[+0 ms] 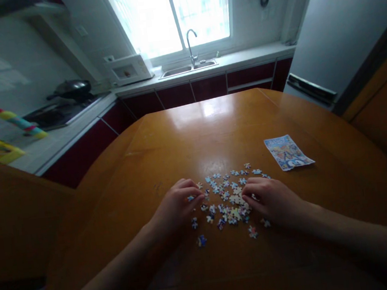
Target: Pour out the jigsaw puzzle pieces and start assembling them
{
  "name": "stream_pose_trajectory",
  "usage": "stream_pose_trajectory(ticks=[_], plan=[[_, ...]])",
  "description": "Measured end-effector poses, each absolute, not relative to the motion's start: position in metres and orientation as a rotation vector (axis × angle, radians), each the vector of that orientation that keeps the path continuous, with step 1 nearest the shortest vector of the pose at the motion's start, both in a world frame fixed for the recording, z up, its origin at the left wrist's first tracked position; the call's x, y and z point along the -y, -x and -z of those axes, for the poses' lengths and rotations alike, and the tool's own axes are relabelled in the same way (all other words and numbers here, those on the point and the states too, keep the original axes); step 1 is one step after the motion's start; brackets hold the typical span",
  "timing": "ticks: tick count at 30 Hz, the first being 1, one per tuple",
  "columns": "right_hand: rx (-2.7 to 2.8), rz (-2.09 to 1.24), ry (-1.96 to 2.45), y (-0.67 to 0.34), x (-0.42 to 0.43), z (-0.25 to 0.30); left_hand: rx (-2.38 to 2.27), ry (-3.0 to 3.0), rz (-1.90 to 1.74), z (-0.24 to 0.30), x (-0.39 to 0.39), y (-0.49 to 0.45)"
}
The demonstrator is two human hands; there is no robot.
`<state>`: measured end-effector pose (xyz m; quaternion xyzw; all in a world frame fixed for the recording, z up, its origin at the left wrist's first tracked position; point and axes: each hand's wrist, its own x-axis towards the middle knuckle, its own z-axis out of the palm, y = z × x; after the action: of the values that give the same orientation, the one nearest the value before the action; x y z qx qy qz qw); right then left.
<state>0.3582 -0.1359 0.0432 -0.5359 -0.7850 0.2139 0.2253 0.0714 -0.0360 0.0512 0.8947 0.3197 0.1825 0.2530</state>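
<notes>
Many small jigsaw puzzle pieces (pixel 225 195) lie loose in a spread pile on the wooden table, some face up and some pale side up. At the pile's left edge is my left hand (pixel 180 200), its thumb and fingers closed together; a light-blue bit shows in the gap between them. My right hand (pixel 271 196) rests over the right edge of the pile with curled fingers, their tips among the pieces. What either hand pinches, if anything, is hidden. Nearer to me lie a blue puzzle piece (pixel 201 241) and a reddish puzzle piece (pixel 253 232).
A creased printed picture sheet (pixel 288 153) lies on the table (pixel 193 140) beyond my right hand. Behind are a counter with a sink (pixel 193 67), a microwave (pixel 131 69) and a pan (pixel 73 88) on the stove. A fridge (pixel 336 21) stands at right.
</notes>
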Motion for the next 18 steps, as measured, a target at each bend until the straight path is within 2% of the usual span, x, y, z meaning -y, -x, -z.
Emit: stream_pose_trajectory(ticks=[4, 8, 11, 15, 18], plan=[[2.170, -0.581, 1.495, -0.358, 0.136, -0.043, -1.182, -2.184, -0.431, -0.051, 0.014, -0.058], [2.175, -0.580, 1.498, -0.358, 0.136, -0.043, -1.306, -2.153, -0.296, -0.041, 0.004, -0.051], [2.178, -0.589, 1.515, -0.358, 0.136, -0.042, -1.377, -2.240, -0.423, -0.037, 0.006, -0.054], [2.214, -0.554, 1.578, -0.361, 0.135, -0.038, -1.144, -2.331, -0.665, -0.037, 0.018, -0.066], [2.241, -0.546, 1.622, -0.364, 0.134, -0.035, -0.858, -2.442, -0.686, -0.036, 0.033, -0.077]])
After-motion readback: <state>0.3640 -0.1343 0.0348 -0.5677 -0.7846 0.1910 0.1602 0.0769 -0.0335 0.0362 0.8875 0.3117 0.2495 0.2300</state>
